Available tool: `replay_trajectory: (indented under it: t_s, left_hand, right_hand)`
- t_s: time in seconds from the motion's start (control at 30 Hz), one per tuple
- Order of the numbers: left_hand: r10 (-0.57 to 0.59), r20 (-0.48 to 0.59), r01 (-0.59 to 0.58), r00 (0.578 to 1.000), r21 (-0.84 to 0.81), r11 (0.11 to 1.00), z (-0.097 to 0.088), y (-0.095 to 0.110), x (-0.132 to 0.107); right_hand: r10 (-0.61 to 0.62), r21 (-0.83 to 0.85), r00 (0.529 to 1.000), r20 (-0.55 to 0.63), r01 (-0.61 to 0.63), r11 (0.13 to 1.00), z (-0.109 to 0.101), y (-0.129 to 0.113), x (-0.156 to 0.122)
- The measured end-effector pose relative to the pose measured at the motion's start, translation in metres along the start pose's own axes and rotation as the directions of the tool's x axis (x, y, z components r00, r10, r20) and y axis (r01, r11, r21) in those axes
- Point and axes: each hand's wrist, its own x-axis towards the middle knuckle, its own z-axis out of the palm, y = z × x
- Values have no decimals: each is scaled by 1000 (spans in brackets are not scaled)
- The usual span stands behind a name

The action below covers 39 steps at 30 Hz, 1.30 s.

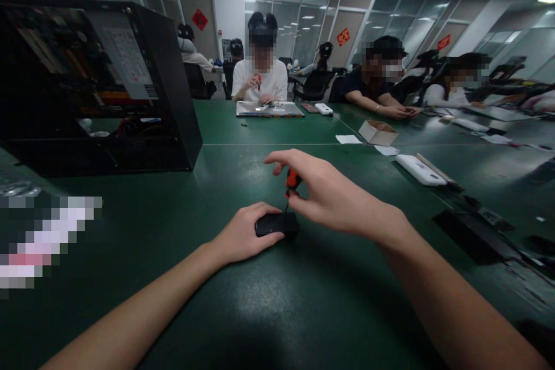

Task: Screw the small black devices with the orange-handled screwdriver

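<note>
On the green table, my left hand (249,232) is closed around the left end of a small black box-shaped device (286,225), thumb along the near side and fingers along the far side. My right hand (321,188) grips a screwdriver (293,179) with a red and black handle between thumb and fingers, the index finger stretched out to the left. The screwdriver stands nearly upright, its thin shaft pointing down at the top of the device. Whether the tip sits in a screw is too small to tell.
An open black computer case (173,92) stands at left. Across the table (225,156), a person (260,78) holds a red tool over a flat panel (286,108). Rightward are a small open box (378,132), a white device (420,170) and a black block (474,237). Other people sit farther back.
</note>
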Motion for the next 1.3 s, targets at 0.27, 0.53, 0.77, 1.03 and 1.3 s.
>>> replay_trajectory:
  t_s: [0.27,0.53,0.77,1.03,1.3]
  left_hand:
    - [50,38,-51,998,15,999,-1,-1,-1]
    - [64,32,-64,997,8,998,-1,-1,-2]
    - [65,33,-65,997,2,998,-1,-2,-2]
    - [0,16,-1,1000,33,999,1,-3,-2]
    - [-42,20,43,999,-27,999,1,-1,-2]
  right_hand:
    - [44,-90,999,-29,-47,995,1,4,2]
    - [33,-112,999,-42,-38,993,5,3,1]
    - [55,-114,995,-86,-65,991,7,13,3]
    - [29,-38,997,-75,-32,999,-1,-1,2]
    - [-42,27,998,-45,43,999,6,-11,2]
